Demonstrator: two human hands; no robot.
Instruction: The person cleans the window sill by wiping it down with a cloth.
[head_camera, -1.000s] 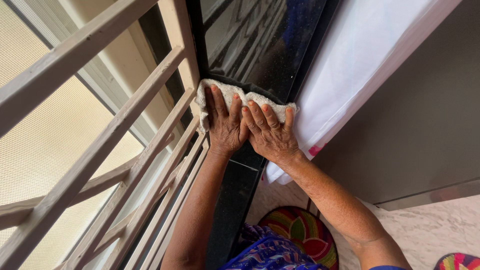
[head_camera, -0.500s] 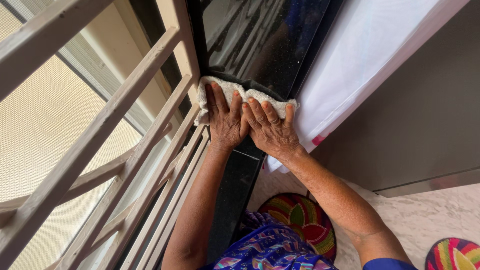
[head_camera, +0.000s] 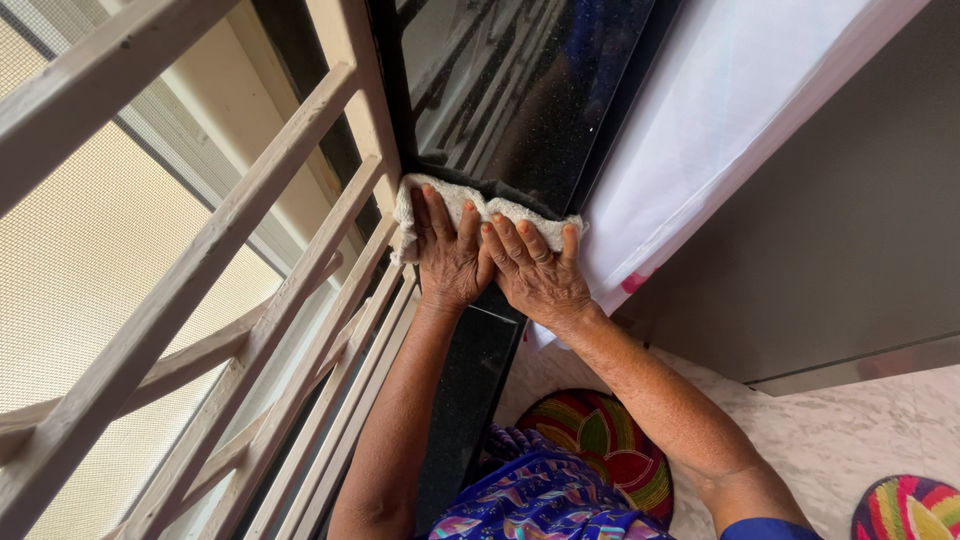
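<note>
Cloth (head_camera: 480, 208), white, lies at frame centre on the black polished sill (head_camera: 520, 100), pinned flat under left hand (head_camera: 450, 262) and right hand (head_camera: 540, 280), fingers spread. Wiping appears in progress; dirt is indiscernible. A next stroke likely needs even pressure beside the beige grille (head_camera: 300, 250)

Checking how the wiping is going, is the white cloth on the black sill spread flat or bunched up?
Bunched up. The white cloth lies crumpled in folds on the black sill, pressed under the left hand and right hand.

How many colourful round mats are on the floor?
2: one mat lies below the arms, partly hidden by clothing; another mat sits at the bottom right corner, cut off by the edge.
</note>
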